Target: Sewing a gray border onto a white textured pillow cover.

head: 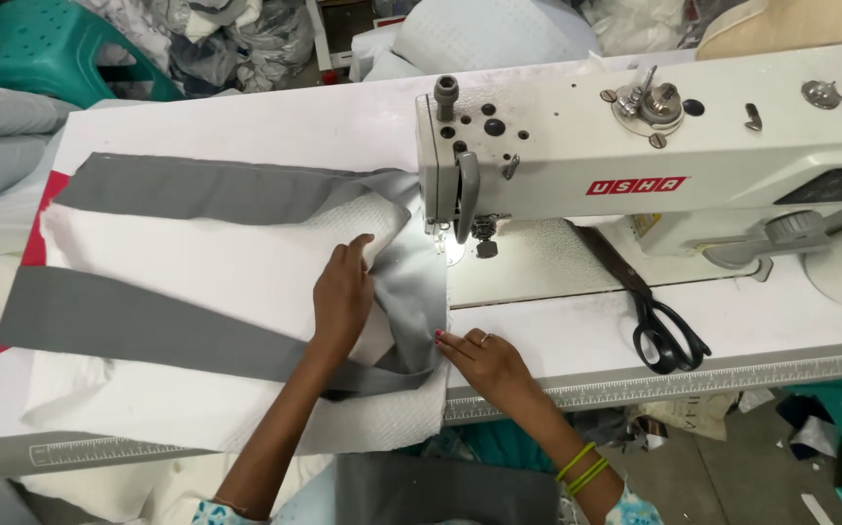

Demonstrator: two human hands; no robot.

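Seen from above, looking down over a white sewing table (246, 122) with a printed ruler strip along its near edge. Spread across the table's left half, a large white textured fabric piece (197, 272) crossed by two long grey fabric strips (188, 190), both converging toward the needle. On the right half, a white industrial sewing machine (654, 156) with black knobs and silver thread guides, its small lamp lighting the needle area. Beneath the machine's head, a folded grey fabric band (419, 292) running from the presser foot back toward the table's front edge. Left hand (343, 297) lying flat, fingers together and extended, pressing the white fabric just beside the grey band, fingertips close to the needle. Right hand (484, 358) resting at the front edge, fingertips pinching the lower end of the grey band against the table; a ring on one finger, green and yellow bangles on the wrist. Black-handled scissors (659, 326) lying closed on the table right of the hands, well apart from them. Top left, a teal plastic stool (42, 49) beside heaped cloth.
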